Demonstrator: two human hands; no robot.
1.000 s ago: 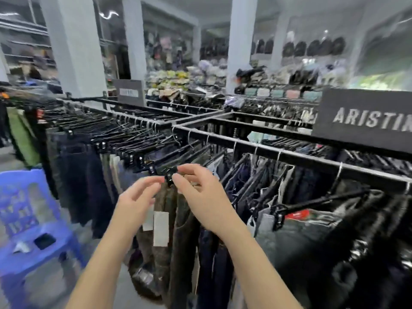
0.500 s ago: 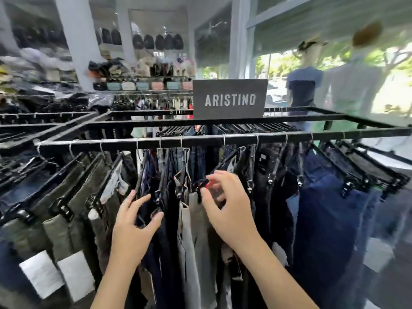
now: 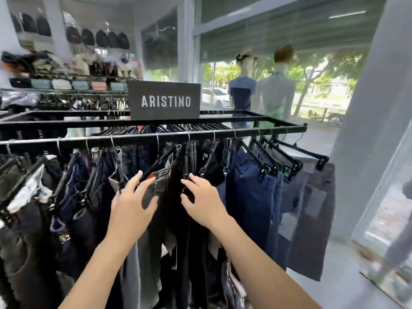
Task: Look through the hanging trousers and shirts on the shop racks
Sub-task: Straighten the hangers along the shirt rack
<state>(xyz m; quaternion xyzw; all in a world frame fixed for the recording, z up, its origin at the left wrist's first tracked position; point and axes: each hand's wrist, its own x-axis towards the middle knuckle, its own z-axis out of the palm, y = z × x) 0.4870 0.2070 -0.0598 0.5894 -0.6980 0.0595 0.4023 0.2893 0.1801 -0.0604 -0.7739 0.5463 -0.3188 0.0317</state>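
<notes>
- Rack: a black metal rail runs across the view from left to right. A dark sign reading "ARISTINO" stands on the frame behind it.
- Trousers: a dense row hangs from the rail on black clip hangers; dark, olive and grey pairs sit at left and centre, blue denim pairs at right.
- Left hand: fingers spread and nearly straight, laid against an olive pair at the centre of the row; thumb extended to the right. It grips nothing.
- Right hand: fingers reach into the gap just right of the olive pair and touch a black pair. The fingertips are partly hidden by fabric; no closed grip shows.
- Two mannequins stand behind the rack at the window.
</notes>
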